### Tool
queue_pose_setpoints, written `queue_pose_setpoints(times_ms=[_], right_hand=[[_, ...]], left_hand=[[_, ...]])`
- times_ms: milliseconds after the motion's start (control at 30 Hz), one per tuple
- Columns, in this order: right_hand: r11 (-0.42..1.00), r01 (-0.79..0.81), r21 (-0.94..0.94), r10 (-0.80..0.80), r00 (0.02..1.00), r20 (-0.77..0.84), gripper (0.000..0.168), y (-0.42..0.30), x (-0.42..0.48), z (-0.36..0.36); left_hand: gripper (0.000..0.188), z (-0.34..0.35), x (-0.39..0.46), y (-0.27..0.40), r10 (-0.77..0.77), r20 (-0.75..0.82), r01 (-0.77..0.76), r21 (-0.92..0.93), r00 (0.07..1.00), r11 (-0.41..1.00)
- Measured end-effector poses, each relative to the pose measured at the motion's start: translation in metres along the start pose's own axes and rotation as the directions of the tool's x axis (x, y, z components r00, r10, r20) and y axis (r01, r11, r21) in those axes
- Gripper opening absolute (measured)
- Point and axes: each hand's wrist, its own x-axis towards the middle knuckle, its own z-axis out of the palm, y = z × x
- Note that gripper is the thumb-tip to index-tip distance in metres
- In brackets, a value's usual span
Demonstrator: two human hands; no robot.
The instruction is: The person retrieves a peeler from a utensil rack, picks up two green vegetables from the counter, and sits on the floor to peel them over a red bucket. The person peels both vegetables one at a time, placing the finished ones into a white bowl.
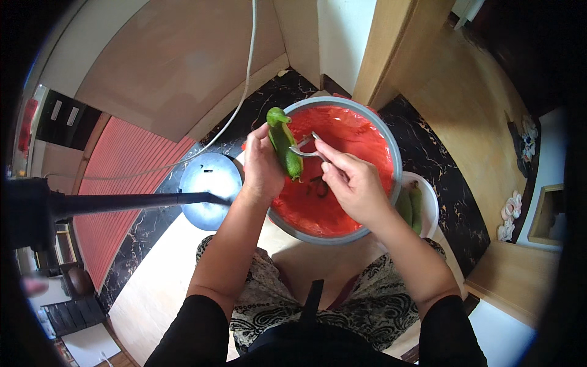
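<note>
My left hand (263,165) holds a green gourd (284,149) upright over the left side of a bin lined with a red plastic bag (339,206). A paler strip runs along part of the gourd's skin. In my right hand (351,179) is a metal Y-shaped peeler (305,151), its head at the gourd's right side. Dark green peelings (318,187) lie on the red bag below my hands.
Right of the bin, a white bowl (431,206) holds more green gourds (416,206). A round metal-looking lid or stool top (211,188) stands at the left. A white cable (243,98) crosses beyond it, and a red ribbed mat (128,183) lies farther left.
</note>
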Motion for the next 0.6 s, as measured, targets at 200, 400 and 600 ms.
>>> queue_pose_setpoints(times_ms=[200, 400, 600], right_hand=[[1.000, -0.016, 0.021, 0.017, 1.000, -0.020, 0.034, -0.005, 0.008, 0.005], [0.999, -0.051, -0.007, 0.051, 0.999, 0.015, 0.033, -0.008, 0.004, 0.008], [0.992, -0.121, 0.046, 0.119, 0.992, 0.049, 0.034, -0.015, -0.006, 0.015]], left_hand=[[0.037, 0.005, 0.004, -0.015, 0.029, 0.026, -0.028, -0.040, 0.999, 0.999], [0.030, 0.003, 0.006, -0.011, 0.205, 0.042, -0.209, 0.118, 0.978, 0.971], [0.030, -0.009, 0.013, -0.008, 0.315, -0.132, -0.292, 0.166, 0.940, 0.942]])
